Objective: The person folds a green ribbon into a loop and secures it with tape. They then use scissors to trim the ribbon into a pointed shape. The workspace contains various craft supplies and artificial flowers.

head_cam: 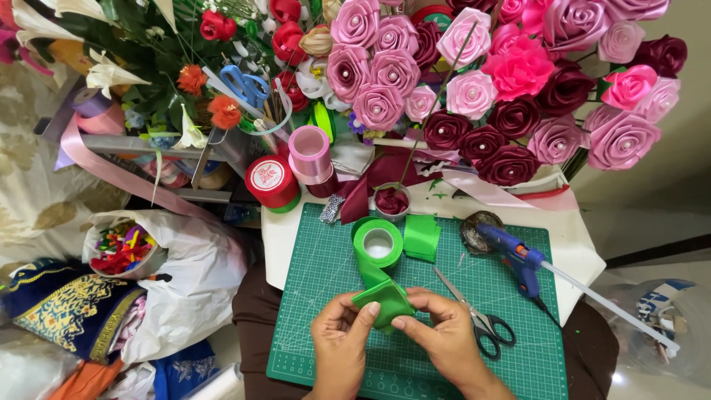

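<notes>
Both hands meet over the green cutting mat (326, 259) near its front edge. My left hand (341, 341) and my right hand (443, 333) pinch a folded piece of bright green ribbon (384, 300) between thumbs and fingers. The ribbon runs back from the fold to its roll (378, 243), which lies flat on the mat. A stack of cut green ribbon pieces (422, 237) sits beside the roll. Grey-handled scissors (478, 315) lie shut on the mat, just right of my right hand.
A blue glue gun (518, 259) rests at the mat's right side. Pink (309, 152) and red (272, 180) ribbon rolls stand behind the mat. Many pink, maroon and purple ribbon roses (474, 89) fill the back. A white bag of colourful bits (122, 248) lies left.
</notes>
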